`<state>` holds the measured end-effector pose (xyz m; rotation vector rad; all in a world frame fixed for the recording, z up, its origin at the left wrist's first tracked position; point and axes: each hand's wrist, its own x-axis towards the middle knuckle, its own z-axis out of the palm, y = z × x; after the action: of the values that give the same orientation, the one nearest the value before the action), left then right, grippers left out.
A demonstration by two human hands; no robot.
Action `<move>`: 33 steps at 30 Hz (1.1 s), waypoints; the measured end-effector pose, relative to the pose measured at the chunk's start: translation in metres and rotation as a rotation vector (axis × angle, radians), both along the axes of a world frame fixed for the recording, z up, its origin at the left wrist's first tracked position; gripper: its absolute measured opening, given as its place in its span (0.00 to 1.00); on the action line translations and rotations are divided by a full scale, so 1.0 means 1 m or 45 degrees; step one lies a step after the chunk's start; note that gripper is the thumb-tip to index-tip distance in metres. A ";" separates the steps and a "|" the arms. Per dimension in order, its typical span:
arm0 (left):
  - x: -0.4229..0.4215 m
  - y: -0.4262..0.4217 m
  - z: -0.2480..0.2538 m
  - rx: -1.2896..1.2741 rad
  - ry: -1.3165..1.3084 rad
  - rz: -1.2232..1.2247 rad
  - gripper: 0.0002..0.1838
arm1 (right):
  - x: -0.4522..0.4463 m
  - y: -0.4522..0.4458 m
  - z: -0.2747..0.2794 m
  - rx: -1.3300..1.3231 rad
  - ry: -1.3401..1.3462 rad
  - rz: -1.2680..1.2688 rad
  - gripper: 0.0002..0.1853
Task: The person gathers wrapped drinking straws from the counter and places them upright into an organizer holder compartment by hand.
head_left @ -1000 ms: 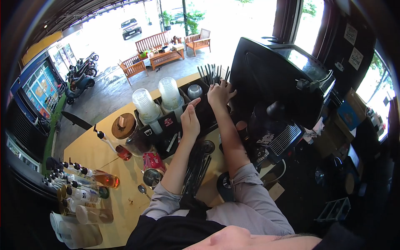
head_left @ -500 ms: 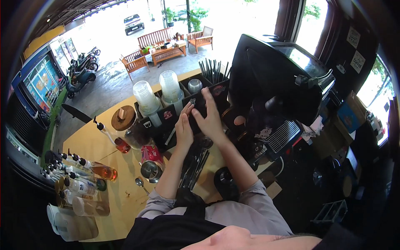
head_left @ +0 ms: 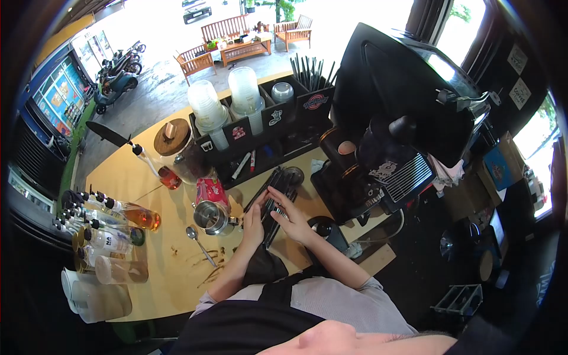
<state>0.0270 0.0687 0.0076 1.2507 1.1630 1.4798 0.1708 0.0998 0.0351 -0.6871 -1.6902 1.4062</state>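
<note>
My left hand [head_left: 254, 223] and my right hand [head_left: 292, 221] are held in front of me over the counter, palms turned towards each other. Their fingers are stretched out, fingertips close together, and I see nothing held in either. Whether the fingertips touch, I cannot tell. Below them lies a long black tray [head_left: 276, 181] with dark items I cannot make out. A metal pitcher [head_left: 208, 216] stands just left of my left hand, and a spoon [head_left: 200, 244] lies beside it. Right of my right hand is a round black object [head_left: 323, 229] on a dark base.
Several pump bottles [head_left: 139, 216] line the left side of the counter [head_left: 177, 278]. A wood-lidded jar [head_left: 173, 137] and a red packet [head_left: 213, 190] stand nearer. Stacked plastic cups [head_left: 245, 89] and black straws [head_left: 310, 74] fill a black organiser [head_left: 269, 137]. A large coffee machine [head_left: 408, 100] is at right.
Both hands have come down and back towards me, from in front of the organiser to above the black tray. They stay open and facing each other. The view has tilted downward.
</note>
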 end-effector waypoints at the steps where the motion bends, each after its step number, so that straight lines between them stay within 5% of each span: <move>1: -0.002 -0.005 -0.006 -0.012 -0.004 0.005 0.30 | 0.002 -0.003 -0.004 -0.103 0.043 0.006 0.32; 5: -0.012 -0.019 -0.021 -0.053 -0.002 0.063 0.28 | 0.010 -0.011 -0.014 -0.183 -0.013 0.001 0.32; 7: -0.015 -0.024 -0.025 -0.020 0.281 0.118 0.27 | 0.012 -0.010 -0.023 0.404 -0.435 -0.016 0.34; 13: -0.008 -0.031 -0.029 0.016 0.475 0.143 0.26 | 0.012 -0.015 -0.058 0.759 -0.870 0.040 0.28; 25: -0.010 -0.028 -0.033 -0.065 0.517 0.133 0.24 | 0.009 -0.014 -0.041 0.962 -1.194 -0.055 0.13; 33: -0.010 -0.027 -0.038 -0.099 0.521 0.103 0.24 | 0.011 -0.009 -0.055 1.054 -1.093 -0.103 0.05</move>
<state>0.0170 0.0416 -0.0300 1.5110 1.5382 1.2532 0.1822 0.0913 -0.0197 -0.8912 -2.5972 0.2078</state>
